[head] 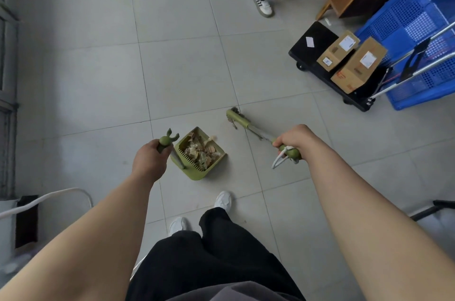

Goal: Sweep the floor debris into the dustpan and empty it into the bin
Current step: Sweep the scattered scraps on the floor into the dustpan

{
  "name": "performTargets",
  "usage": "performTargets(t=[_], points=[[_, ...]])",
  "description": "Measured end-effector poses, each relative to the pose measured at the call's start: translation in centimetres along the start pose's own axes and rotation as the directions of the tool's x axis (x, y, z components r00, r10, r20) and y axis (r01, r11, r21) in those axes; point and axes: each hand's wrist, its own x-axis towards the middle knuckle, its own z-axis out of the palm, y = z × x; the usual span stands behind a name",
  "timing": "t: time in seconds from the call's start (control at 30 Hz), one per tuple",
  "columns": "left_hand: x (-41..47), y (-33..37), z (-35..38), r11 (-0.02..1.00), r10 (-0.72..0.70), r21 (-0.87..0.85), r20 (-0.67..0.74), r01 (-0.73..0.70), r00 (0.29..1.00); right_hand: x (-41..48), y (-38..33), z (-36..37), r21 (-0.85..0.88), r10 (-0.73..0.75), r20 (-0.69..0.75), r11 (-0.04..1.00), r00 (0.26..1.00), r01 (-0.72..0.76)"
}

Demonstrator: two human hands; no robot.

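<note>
Left hand (150,160) is gripping the top of the green dustpan handle (164,143), fingers wrapped tight around it. The dustpan (197,174) is sitting on the tiled floor (98,79) just beside it, loaded with paper scraps (199,150). Right hand (293,138) is clamping the broom handle (290,151), with the broom head (236,117) resting on the floor just past the pan. A cart (317,66) carrying cardboard boxes (349,61) is sitting well off to the right.
</note>
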Motion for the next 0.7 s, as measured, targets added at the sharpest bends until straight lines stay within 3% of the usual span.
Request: performTargets(t=[0.27, 0.53, 0.7], points=[[1.7, 3.5, 2.6, 1.000, -0.026, 0.008, -0.042, 0.026, 0.999, 5.6, -2.0, -1.3, -0.056, -0.008, 0.049, 0.998, 0.999, 0.010], [2.8, 5.8, 3.7, 1.000, -0.026, 0.003, -0.041, 0.026, 0.999, 5.4, -3.2, -1.1, -0.320, 0.006, 0.281, 0.943, 0.960, 0.088], [3.1, 6.4, 4.3, 0.999, -0.035, -0.009, -0.038, 0.035, 0.999, 4.5, -3.6, -3.1, -0.313, 0.032, 0.386, 0.945, 0.922, 0.097]])
